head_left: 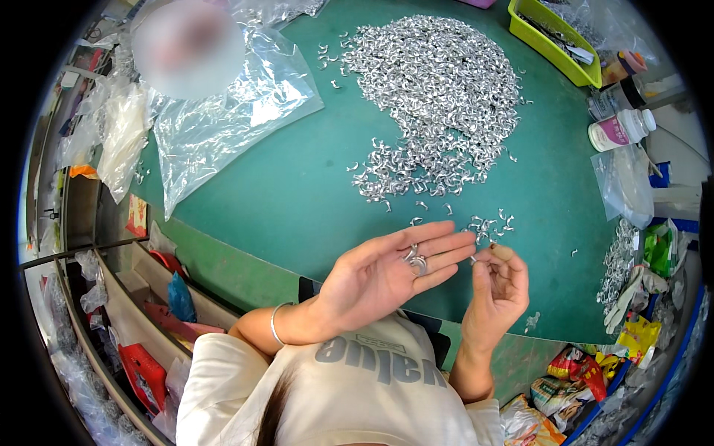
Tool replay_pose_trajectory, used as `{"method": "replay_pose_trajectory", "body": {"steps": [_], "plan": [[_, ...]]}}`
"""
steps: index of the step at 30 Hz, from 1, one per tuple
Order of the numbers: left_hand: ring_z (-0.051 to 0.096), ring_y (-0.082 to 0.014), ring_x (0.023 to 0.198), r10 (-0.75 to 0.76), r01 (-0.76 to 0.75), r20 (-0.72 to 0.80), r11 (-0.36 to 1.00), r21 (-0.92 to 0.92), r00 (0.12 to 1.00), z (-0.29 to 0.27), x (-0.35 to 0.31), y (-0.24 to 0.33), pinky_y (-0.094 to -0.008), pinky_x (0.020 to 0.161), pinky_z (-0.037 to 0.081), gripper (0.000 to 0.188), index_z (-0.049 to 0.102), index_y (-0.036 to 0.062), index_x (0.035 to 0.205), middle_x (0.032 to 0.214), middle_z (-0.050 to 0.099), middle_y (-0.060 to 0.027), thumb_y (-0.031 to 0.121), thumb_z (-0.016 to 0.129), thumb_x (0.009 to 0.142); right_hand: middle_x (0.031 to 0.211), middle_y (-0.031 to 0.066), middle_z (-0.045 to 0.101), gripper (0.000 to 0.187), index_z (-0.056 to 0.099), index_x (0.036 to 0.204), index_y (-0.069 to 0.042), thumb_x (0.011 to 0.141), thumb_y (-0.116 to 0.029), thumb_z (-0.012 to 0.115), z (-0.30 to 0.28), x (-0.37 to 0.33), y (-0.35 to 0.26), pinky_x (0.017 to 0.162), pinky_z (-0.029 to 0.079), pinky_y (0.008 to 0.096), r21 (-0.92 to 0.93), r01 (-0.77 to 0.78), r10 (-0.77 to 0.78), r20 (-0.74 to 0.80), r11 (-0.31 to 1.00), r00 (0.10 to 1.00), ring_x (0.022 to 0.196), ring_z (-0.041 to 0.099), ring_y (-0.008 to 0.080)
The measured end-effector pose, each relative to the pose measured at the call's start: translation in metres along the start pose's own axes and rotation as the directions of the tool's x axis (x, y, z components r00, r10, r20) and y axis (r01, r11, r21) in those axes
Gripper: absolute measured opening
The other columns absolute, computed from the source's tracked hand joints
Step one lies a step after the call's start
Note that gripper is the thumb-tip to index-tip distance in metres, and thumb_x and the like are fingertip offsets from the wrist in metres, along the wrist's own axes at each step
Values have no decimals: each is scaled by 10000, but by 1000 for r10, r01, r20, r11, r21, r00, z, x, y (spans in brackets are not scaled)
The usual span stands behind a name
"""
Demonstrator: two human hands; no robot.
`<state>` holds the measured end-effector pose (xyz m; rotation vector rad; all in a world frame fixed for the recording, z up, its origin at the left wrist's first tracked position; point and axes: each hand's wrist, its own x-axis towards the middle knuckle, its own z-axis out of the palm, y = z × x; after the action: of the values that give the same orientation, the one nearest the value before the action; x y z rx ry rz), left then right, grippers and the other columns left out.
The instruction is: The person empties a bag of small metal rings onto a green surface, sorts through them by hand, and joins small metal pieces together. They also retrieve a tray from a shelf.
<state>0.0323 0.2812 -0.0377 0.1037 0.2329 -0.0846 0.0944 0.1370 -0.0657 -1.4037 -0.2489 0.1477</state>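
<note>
My left hand (383,273) is turned palm up with its fingers stretched out flat. A few small curved silver metal pieces (419,263) lie loose across the base of its fingers. At its fingertips, my right hand (500,286) is closed in a pinch, thumb against forefinger, on a small silver metal piece (474,259), mostly hidden by the fingers. Just beyond the right hand lies a little cluster of the same pieces (487,227). A large heap of curved silver metal pieces (439,82) spreads over the far part of the green table (290,201).
A clear plastic bag (223,126) lies at the far left. At the far right are a lime-green bin (554,44) and a white bottle with a pink label (621,130). More silver pieces (617,264) lie by the right edge, near a pale glove (625,305). Shelves (134,297) stand at left.
</note>
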Motion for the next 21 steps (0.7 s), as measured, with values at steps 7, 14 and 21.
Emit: {"method": "replay_pose_trajectory", "body": {"steps": [7,14,21], "plan": [[206,-336,1300,37,-39,15,994,101,999,-2,-3,1,-398,1066,203,522,293,-62,1297,1373,218,-261,-42,388,784,858,104,580,248,517,993,64,756,116,567,-2,-1,9,695,417,237,-187,84,-78,40,979,996,778,531,131],[222,-329,1294,55,-55,2,992,111,998,0,-5,1,-386,1055,243,483,299,-62,1292,1372,218,-259,-26,417,825,862,108,582,248,521,982,67,747,125,570,-2,-3,5,684,419,240,-192,151,-136,87,970,987,768,533,134],[275,-310,1273,79,-68,-52,979,192,995,1,-6,0,-364,1040,288,426,318,-74,1273,1353,259,-255,25,434,875,843,136,582,220,549,925,60,723,141,577,4,-8,-9,639,442,265,15,-8,9,-39,1000,999,745,538,164]]}}
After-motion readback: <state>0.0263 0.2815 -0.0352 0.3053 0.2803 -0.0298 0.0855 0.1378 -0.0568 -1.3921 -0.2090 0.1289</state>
